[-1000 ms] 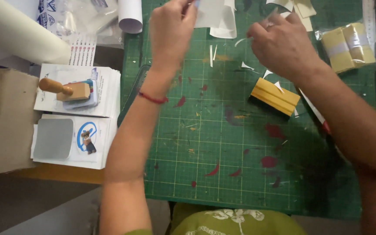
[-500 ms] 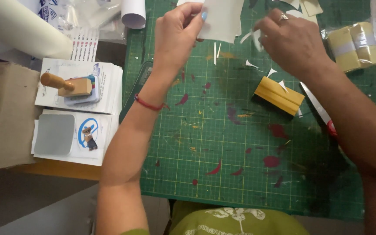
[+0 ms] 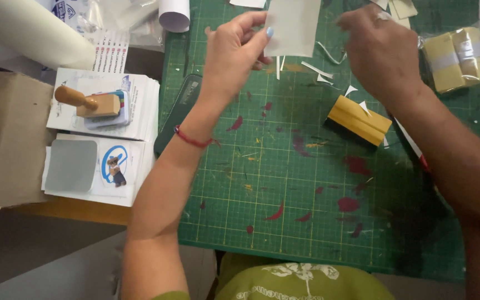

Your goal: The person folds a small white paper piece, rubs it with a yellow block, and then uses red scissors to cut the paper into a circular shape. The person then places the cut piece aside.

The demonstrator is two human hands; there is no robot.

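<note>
My left hand [image 3: 234,53] pinches a small pale grey rectangular sheet [image 3: 293,28] by its left edge and holds it above the far part of the green cutting mat [image 3: 284,189]. My right hand [image 3: 381,50] is blurred, with fingers curled just right of the sheet and not clearly touching it. Whether it holds anything is hidden. Thin white paper slivers [image 3: 320,69] lie on the mat under the sheet. A yellow block [image 3: 359,119] rests on the mat below my right wrist.
Left of the mat lie stacks of printed cards [image 3: 101,172], with a wooden-handled stamp [image 3: 87,103] on the upper stack. A brown box [image 3: 9,139] stands further left. There are white paper rolls [image 3: 18,33], a dark flat case [image 3: 176,111], and a wrapped yellow bundle [image 3: 456,58] at the right.
Both hands and the pale sheet have come lower in view, towards me. The right hand has drawn slightly away from the sheet's right edge.
</note>
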